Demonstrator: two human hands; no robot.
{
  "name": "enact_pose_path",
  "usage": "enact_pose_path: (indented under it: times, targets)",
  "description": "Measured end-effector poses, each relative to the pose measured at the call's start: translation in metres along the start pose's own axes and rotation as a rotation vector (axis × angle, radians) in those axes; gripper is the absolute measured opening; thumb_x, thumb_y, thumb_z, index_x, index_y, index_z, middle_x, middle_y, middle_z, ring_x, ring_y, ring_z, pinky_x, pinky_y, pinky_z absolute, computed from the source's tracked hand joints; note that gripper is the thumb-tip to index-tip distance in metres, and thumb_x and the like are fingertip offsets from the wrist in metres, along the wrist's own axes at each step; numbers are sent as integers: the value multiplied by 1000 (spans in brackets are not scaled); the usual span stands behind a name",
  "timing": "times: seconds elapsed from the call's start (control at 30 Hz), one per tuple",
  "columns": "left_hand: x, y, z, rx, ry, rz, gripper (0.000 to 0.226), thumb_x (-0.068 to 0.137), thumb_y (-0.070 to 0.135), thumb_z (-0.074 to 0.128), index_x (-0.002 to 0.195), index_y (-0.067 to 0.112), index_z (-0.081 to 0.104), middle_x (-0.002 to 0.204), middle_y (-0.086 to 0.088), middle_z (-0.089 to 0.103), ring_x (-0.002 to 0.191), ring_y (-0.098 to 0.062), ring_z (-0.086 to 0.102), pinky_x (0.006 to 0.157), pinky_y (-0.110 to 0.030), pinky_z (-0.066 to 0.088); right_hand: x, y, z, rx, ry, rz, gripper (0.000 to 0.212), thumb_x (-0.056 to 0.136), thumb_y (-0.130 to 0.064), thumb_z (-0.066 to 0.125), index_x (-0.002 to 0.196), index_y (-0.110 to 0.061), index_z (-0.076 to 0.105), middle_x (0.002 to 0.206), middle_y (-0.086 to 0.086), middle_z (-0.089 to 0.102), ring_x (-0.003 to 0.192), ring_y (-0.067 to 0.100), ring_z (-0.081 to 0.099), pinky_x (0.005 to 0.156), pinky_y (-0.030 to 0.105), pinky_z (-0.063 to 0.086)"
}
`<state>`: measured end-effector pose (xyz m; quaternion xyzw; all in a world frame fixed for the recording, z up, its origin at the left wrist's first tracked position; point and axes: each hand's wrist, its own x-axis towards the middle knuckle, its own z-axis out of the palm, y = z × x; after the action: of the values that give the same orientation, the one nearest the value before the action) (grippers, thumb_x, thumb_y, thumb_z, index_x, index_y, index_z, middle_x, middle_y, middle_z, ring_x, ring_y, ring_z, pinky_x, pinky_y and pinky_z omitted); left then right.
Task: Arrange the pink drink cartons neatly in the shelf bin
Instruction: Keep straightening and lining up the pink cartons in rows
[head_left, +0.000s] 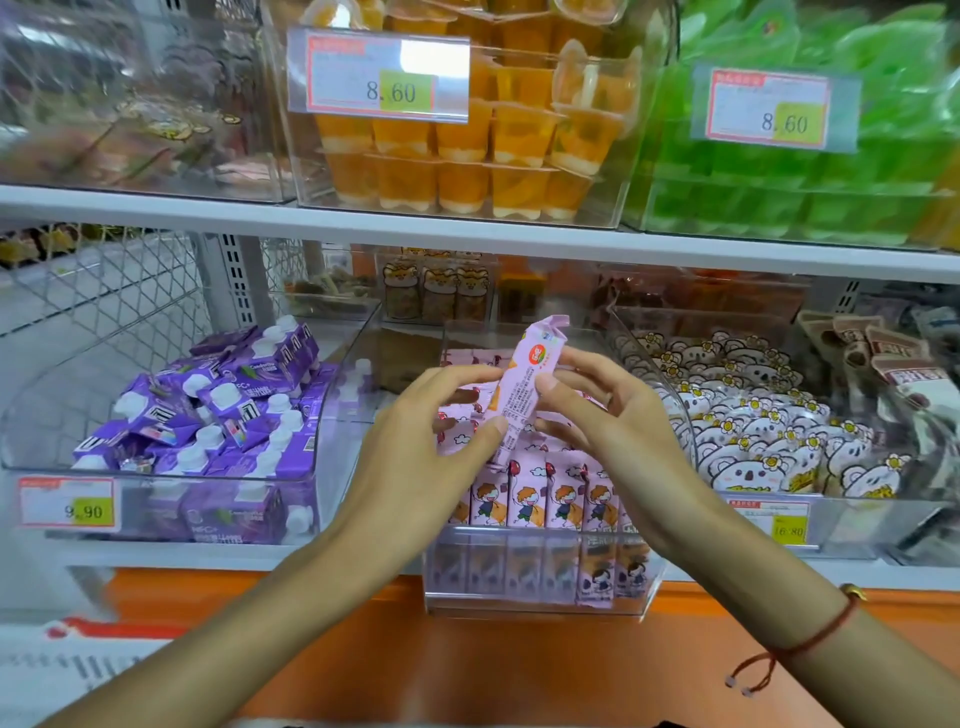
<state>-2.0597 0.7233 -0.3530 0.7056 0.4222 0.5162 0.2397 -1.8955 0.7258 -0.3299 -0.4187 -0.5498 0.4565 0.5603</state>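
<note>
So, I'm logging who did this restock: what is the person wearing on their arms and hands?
Both forearms are bare, with no sleeves and no gloves showing. The right wrist carries a thin red cord bracelet with a small gold bead and two loose knotted ends. The left hand and right hand show no rings or watch.

Held carton (524, 387): between left hand (441, 415) and right hand (608, 410), above centre bin (535, 597).
Carton row (545, 493): upright in centre bin.
Capped cartons' bin (31, 415): left.
</note>
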Motion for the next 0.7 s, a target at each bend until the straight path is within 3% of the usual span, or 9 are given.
enact_pose_path:
  times: [0.17, 0.27, 0.47, 0.7]
  targets:
    - [-1, 3, 1, 116, 67, 94, 47, 72, 44, 75, 114, 45, 53, 106, 28, 56, 97, 2, 57, 76, -19, 50, -6, 1, 7, -109, 105, -134, 32, 76, -21, 76, 105, -17, 63, 97, 3, 70, 79, 14, 70, 72, 24, 58]
    - [0, 5, 0, -18, 54, 44, 49, 74, 37, 79, 115, 42, 53, 101, 28, 60, 90, 1, 62, 71, -15, 52, -7, 1, 8, -129, 92, -175, 25, 78, -22, 74, 100, -17, 63, 93, 0, 68, 78, 11, 67, 70, 18, 55]
    - [2, 3, 1, -242, -40, -66, 45, 85, 24, 68, 117, 44, 45, 107, 28, 61, 97, 13, 60, 76, -6, 48, -3, -3, -2, -237, -92, -165, 30, 90, -24, 61, 119, -28, 60, 109, -9, 67, 98, -2, 63, 82, 13, 50]
    - [4, -1, -7, -182, -28, 106, 32, 86, 8, 66, 110, 30, 60, 116, 15, 66, 116, 0, 58, 94, -18, 49, -6, -1, -7, -311, -204, -371, 25, 83, 1, 68, 102, -15, 65, 107, -3, 68, 107, 11, 63, 96, 26, 49]
